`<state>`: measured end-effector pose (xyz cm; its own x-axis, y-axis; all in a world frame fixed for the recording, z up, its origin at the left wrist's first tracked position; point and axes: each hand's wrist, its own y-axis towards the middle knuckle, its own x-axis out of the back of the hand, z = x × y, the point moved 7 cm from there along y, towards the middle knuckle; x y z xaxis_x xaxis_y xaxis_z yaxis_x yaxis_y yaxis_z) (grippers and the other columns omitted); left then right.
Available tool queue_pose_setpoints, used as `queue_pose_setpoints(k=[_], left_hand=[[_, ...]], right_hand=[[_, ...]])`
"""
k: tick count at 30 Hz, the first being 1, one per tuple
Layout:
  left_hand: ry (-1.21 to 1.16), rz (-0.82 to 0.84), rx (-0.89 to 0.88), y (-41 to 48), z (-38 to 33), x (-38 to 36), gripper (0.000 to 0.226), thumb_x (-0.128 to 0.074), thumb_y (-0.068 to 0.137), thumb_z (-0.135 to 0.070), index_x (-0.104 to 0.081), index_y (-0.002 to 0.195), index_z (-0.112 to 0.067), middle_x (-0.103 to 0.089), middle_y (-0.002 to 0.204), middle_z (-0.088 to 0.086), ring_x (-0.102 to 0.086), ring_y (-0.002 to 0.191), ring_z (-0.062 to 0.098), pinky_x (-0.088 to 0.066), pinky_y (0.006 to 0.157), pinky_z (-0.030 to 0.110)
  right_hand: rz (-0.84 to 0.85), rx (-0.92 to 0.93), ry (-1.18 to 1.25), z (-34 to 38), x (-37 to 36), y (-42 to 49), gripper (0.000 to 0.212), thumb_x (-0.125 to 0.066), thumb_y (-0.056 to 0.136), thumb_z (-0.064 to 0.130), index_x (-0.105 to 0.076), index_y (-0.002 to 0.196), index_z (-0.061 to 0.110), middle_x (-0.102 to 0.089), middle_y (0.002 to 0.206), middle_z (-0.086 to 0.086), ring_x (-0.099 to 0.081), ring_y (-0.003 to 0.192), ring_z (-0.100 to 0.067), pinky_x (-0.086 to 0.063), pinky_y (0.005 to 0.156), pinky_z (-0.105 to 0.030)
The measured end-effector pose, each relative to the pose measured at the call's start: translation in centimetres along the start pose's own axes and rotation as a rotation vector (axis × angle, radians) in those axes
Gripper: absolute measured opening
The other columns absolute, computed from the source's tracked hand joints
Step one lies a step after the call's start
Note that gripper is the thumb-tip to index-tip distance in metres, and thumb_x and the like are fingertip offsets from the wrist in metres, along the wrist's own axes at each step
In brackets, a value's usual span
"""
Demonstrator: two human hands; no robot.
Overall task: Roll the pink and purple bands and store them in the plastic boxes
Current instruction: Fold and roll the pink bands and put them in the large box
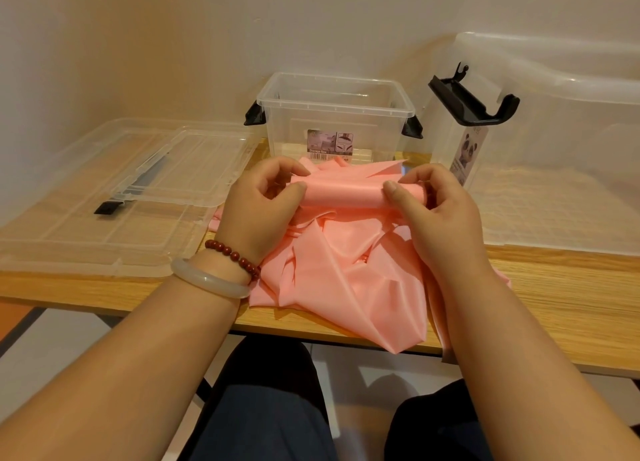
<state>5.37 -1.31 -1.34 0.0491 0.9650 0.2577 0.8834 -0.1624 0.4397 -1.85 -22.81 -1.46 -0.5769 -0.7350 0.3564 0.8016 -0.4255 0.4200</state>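
Pink band (332,270) lies rumpled on wooden table (554,287) against pale wall (173,27).

One wide-angle camera, worn on the head, looks forward and down over the table (554,280); the left hand (258,207) and right hand (440,211) sit close and central, with the wall (207,27) beyond.

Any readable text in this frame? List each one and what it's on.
"Storage Box": on the label on the front of the small clear storage box.
Finer print beneath it on that label: too small to read.
Panda sticker on the large clear box: its print is blurred and unreadable.
No other text visible.
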Motion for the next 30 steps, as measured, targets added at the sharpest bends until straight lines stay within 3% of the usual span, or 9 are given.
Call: queue_pose_setpoints(k=[2, 5, 9, 12, 14, 18, 22, 25, 30], left_hand=[[0.013, 0.031, 0.007, 0.0, 0.2, -0.4, 0.018, -0.051, 0.079, -0.025, -0.066, 0.079, -0.036, -0.064, 0.085, -0.007, -0.064, 0.081, 0.020, -0.053, 0.065, 0.033], [0.147, 0.048, -0.076, 0.1, -0.8, -0.6, 0.022, -0.047, 0.082, -0.027, -0.068, 0.079, -0.034, -0.061, 0.087, -0.020, -0.058, 0.089, 0.003, -0.046, 0.077, 0.017], [0.288, 0.178, -0.111, 1.8, -2.9, -1.3, 0.022, -0.050, 0.094, -0.022, -0.072, 0.097, -0.024, -0.060, 0.089, -0.024, -0.054, 0.085, -0.015, -0.038, 0.073, 0.001], [0.425, 0.445, 0.018, 2.7, -2.7, -2.8, 0.024, -0.048, 0.098, -0.030, -0.072, 0.104, -0.026, -0.065, 0.094, -0.020, -0.057, 0.090, -0.008, -0.047, 0.075, 0.016], [0.495, 0.490, -0.008, 2.7, -2.7, -3.0, 0.023, -0.052, 0.096, -0.035, -0.072, 0.106, -0.028, -0.067, 0.101, -0.016, -0.059, 0.096, 0.002, -0.049, 0.083, 0.023], [0.381, 0.562, -0.020, 1.4, -2.2, -3.3, 0.021, -0.072, 0.081, -0.037, -0.067, 0.101, -0.039, -0.066, 0.101, -0.020, -0.059, 0.095, -0.001, -0.049, 0.086, 0.020], [0.407, 0.484, -0.071, 1.3, -1.5, -2.9, 0.032, -0.076, 0.080, -0.030, -0.065, 0.109, -0.036, -0.061, 0.106, -0.018, -0.055, 0.099, -0.002, -0.044, 0.089, 0.017], [0.374, 0.388, -0.081, 1.7, -1.7, -2.3, 0.025, -0.073, 0.083, -0.025, -0.067, 0.106, -0.033, -0.060, 0.099, -0.022, -0.053, 0.092, -0.008, -0.039, 0.081, 0.008], [0.345, 0.328, -0.178, 2.4, -3.1, -2.0, 0.023, -0.068, 0.087, -0.018, -0.064, 0.100, -0.036, -0.053, 0.093, -0.027, -0.045, 0.085, -0.024, -0.032, 0.073, -0.005]], right_hand=[[0.015, -0.016, -0.023, -0.1, -0.1, 0.0, 0.016, -0.071, 0.083, 0.033, -0.058, 0.088, 0.027, -0.062, 0.089, 0.008, -0.058, 0.080, -0.011, -0.054, 0.077, -0.041], [0.035, -0.027, -0.034, -0.1, -0.1, 0.0, 0.016, -0.071, 0.081, 0.026, -0.056, 0.087, 0.024, -0.061, 0.087, 0.001, -0.058, 0.082, -0.019, -0.052, 0.077, -0.044], [0.039, -0.043, -0.032, -0.2, -0.2, -0.1, 0.016, -0.069, 0.082, 0.024, -0.055, 0.087, 0.027, -0.060, 0.089, 0.003, -0.057, 0.083, -0.017, -0.052, 0.078, -0.045], [0.033, -0.041, -0.018, -0.1, 0.0, -0.1, 0.016, -0.069, 0.082, 0.023, -0.055, 0.088, 0.028, -0.060, 0.091, 0.008, -0.057, 0.083, -0.012, -0.053, 0.079, -0.044], [0.011, -0.023, 0.002, 0.0, 0.3, -0.1, 0.016, -0.070, 0.083, 0.022, -0.056, 0.089, 0.028, -0.059, 0.093, 0.011, -0.056, 0.084, -0.008, -0.052, 0.080, -0.041], [-0.053, 0.024, 0.010, 0.4, 1.0, -0.1, 0.015, -0.072, 0.084, 0.027, -0.058, 0.089, 0.028, -0.062, 0.090, 0.012, -0.059, 0.085, -0.011, -0.053, 0.078, -0.042], [-0.087, 0.018, 0.040, 0.4, 1.0, -0.1, 0.016, -0.074, 0.083, 0.036, -0.059, 0.087, 0.033, -0.065, 0.092, 0.008, -0.062, 0.085, -0.014, -0.054, 0.077, -0.046], [-0.076, -0.015, 0.087, 0.6, 0.9, 0.1, 0.015, -0.071, 0.083, 0.042, -0.062, 0.093, 0.035, -0.067, 0.096, 0.008, -0.065, 0.089, -0.015, -0.056, 0.078, -0.048], [0.069, -0.071, 0.165, 1.4, 0.2, 0.6, 0.035, -0.079, 0.080, 0.025, -0.065, 0.112, 0.031, -0.065, 0.108, 0.005, -0.066, 0.094, -0.014, -0.059, 0.081, -0.040]])
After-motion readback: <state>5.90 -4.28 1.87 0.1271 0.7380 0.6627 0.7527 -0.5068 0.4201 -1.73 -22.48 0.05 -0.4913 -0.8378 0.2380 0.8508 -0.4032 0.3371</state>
